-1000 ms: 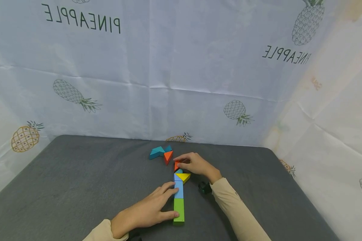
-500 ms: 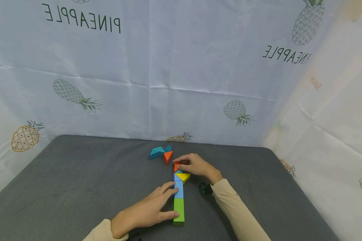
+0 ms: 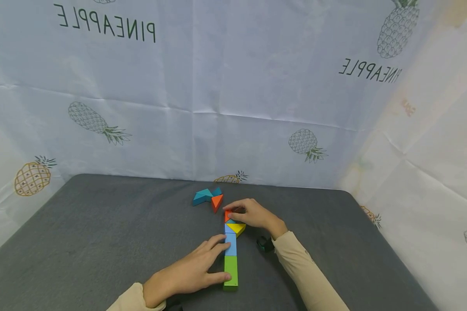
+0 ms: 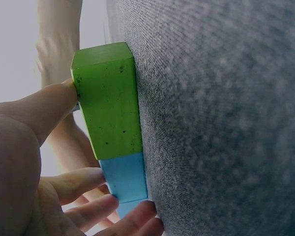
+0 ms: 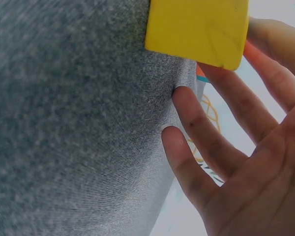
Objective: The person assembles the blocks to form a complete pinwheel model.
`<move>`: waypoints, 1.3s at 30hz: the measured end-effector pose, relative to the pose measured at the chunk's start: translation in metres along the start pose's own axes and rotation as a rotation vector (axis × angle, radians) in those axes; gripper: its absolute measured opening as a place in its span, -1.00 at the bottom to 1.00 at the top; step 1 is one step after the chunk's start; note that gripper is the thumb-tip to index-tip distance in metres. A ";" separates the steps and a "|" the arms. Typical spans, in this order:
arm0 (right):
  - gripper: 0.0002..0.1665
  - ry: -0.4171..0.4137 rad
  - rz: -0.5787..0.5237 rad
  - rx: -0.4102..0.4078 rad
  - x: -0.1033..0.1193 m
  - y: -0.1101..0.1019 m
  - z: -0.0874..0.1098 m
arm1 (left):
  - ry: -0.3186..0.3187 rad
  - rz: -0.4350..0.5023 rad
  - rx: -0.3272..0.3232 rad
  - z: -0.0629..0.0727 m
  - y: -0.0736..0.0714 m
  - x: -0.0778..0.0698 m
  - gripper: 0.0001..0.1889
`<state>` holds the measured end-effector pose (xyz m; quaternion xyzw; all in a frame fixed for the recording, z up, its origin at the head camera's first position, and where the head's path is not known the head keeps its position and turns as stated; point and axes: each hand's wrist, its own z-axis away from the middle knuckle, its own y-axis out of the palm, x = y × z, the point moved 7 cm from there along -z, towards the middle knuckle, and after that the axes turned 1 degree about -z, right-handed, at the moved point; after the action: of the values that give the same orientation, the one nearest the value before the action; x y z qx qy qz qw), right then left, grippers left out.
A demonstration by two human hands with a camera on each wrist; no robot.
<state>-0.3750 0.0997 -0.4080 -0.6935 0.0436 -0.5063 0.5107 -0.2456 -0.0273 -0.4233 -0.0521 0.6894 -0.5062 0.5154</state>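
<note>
A straight row of wooden blocks lies on the grey table: a green rectangular block (image 3: 231,271) nearest, then a light blue block (image 3: 231,245), a blue triangular block (image 3: 227,229) and a small teal triangular block (image 3: 231,221). A yellow triangular block (image 3: 238,228) juts out to the right. At the far end my right hand (image 3: 254,214) pinches a red triangular block (image 3: 227,216) between thumb and index finger, against the teal one. My left hand (image 3: 190,270) lies along the row's left side, thumb touching the green block (image 4: 108,108), fingertips at the light blue block (image 4: 123,177).
Beyond the row, to the left, lie a loose orange-red triangular block (image 3: 216,202) and teal blocks (image 3: 202,196). A printed pineapple cloth (image 3: 233,86) hangs behind the grey table (image 3: 120,229).
The red triangular block, in my right hand's fingers, has shifted slightly and now sits closer to the teal triangle. My left hand stays in place.
</note>
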 end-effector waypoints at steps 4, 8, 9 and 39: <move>-0.60 0.001 -0.002 -0.013 -0.001 0.000 -0.001 | -0.001 0.001 0.001 0.000 0.000 0.000 -0.17; -0.60 -0.023 0.009 -0.046 -0.001 -0.001 0.000 | 0.003 0.000 0.003 0.000 0.000 0.000 -0.17; -0.61 -0.032 0.014 -0.055 0.000 -0.001 0.001 | 0.004 0.000 0.003 0.000 0.000 0.000 -0.17; -0.45 -0.066 0.074 -0.115 0.002 0.005 0.034 | -0.003 -0.002 0.012 0.000 0.001 0.000 -0.17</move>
<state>-0.3465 0.1185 -0.4093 -0.7360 0.0812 -0.4607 0.4895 -0.2450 -0.0269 -0.4240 -0.0507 0.6854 -0.5109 0.5163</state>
